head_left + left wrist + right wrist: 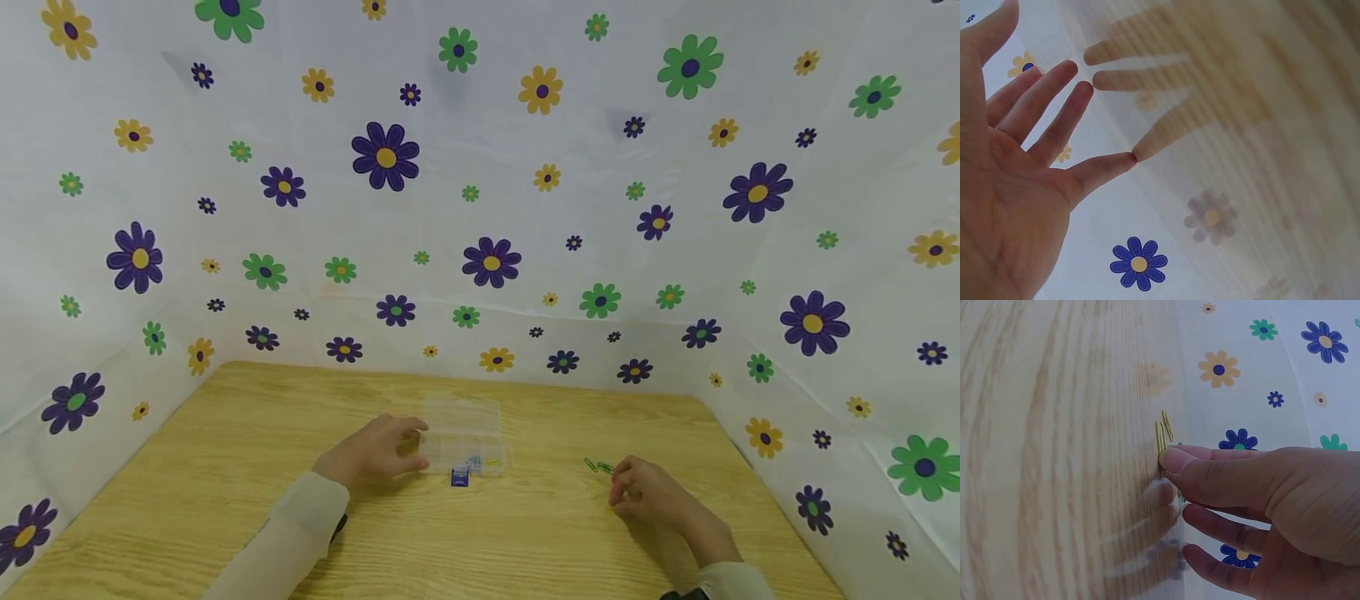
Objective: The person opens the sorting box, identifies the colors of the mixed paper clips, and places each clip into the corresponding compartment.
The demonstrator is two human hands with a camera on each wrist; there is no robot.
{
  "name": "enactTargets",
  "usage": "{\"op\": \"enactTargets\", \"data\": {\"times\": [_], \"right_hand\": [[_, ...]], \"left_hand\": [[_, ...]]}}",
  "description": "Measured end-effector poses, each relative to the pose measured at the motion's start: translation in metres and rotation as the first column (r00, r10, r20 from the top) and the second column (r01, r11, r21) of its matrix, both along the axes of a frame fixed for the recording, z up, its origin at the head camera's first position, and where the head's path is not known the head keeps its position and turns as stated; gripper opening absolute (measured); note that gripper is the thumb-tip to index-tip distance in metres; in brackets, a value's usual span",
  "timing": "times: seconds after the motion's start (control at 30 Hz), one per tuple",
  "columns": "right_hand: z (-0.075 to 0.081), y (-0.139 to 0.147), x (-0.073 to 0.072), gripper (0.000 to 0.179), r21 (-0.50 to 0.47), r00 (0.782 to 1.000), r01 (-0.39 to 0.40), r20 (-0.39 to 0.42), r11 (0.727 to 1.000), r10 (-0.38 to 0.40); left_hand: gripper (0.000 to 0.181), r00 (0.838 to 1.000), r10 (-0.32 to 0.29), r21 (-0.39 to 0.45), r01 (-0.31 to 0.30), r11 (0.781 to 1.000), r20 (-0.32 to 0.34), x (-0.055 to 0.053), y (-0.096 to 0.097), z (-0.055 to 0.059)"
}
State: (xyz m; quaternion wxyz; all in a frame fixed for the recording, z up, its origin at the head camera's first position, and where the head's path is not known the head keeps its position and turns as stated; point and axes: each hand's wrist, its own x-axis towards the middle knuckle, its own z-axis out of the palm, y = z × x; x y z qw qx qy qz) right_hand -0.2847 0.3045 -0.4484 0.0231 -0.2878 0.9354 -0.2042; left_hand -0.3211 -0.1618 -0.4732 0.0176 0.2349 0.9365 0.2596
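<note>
I am holding the left hand (pixel 375 451) with fingers (pixel 1064 121) spread apart. With the right hand (pixel 658 497), I am pinching thumb (pixel 1210 480) and index finger (pixel 1215 452) together.

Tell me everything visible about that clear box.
The clear box looks plastic, with faint dividing lines in its near part and a flat see-through panel behind, perhaps an opened lid. It lies on the table. Small blue items and a yellow item sit at its near right. The left hand is at its left side; contact is unclear.
</note>
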Motion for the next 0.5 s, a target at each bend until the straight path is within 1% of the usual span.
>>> {"op": "enactTargets", "data": {"times": [0.13,0.33,0.5], "right_hand": [[-0.0029,0.0019,-0.0011,0.011,-0.003,1.0,-0.014,-0.014,1.0,0.014],[-0.0048,0.0031,-0.0016,0.013,0.008,1.0,-0.008,-0.01,1.0,0.008],[-0.0046,0.0042,-0.0026,0.013,-0.009,1.0,-0.017,-0.009,1.0,0.017]], "left_hand": [[0.061,1.0,0.005,0.005,-0.005,1.0,0.003,-0.0003,-0.0003,-0.0016],[0.061,1.0,0.021,0.01,-0.022,1.0,0.02,0.0005,-0.0001,-0.0022],[0.062,1.0,0.011,0.001,-0.011,1.0,0.001,-0.0004,-0.0005,-0.0015]]}}
